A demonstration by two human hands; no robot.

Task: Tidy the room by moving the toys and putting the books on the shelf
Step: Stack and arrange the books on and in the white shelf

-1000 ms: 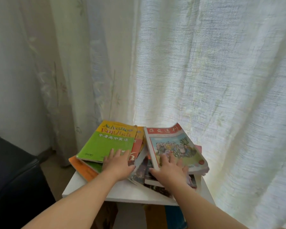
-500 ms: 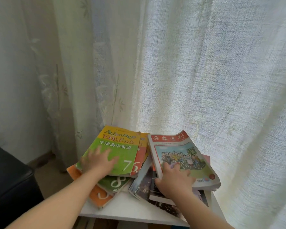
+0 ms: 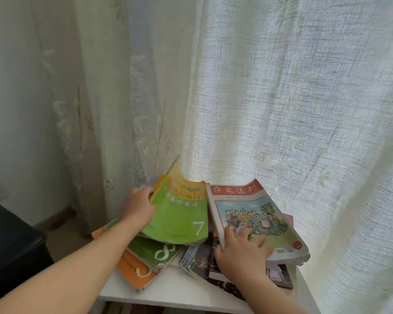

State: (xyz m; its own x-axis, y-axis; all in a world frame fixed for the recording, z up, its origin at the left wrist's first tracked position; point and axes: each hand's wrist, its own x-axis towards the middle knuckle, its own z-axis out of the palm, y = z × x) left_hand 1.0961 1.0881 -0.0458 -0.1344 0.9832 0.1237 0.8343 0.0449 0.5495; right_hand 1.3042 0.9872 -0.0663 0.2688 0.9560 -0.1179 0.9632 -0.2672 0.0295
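Note:
Two loose piles of books lie on a white shelf top [image 3: 175,291]. My left hand [image 3: 138,208] grips the left edge of the green and yellow English book [image 3: 179,218], numbered 7, and its left side is lifted and curled up. Under it lie a green book numbered 8 [image 3: 157,251] and an orange book [image 3: 134,271]. My right hand [image 3: 238,252] holds the near left corner of the red-titled magazine [image 3: 256,214], thumb on its cover. Dark magazines [image 3: 200,257] lie beneath that one.
White curtains [image 3: 281,98] hang right behind the shelf and brush the books' far edges. A black upholstered seat [image 3: 9,245] stands at the left. A strip of floor [image 3: 64,232] shows between seat and shelf.
My left hand has moved from the green book's cover to its left edge and raised that side. My right hand has stayed on the red-titled magazine. The camera has come closer.

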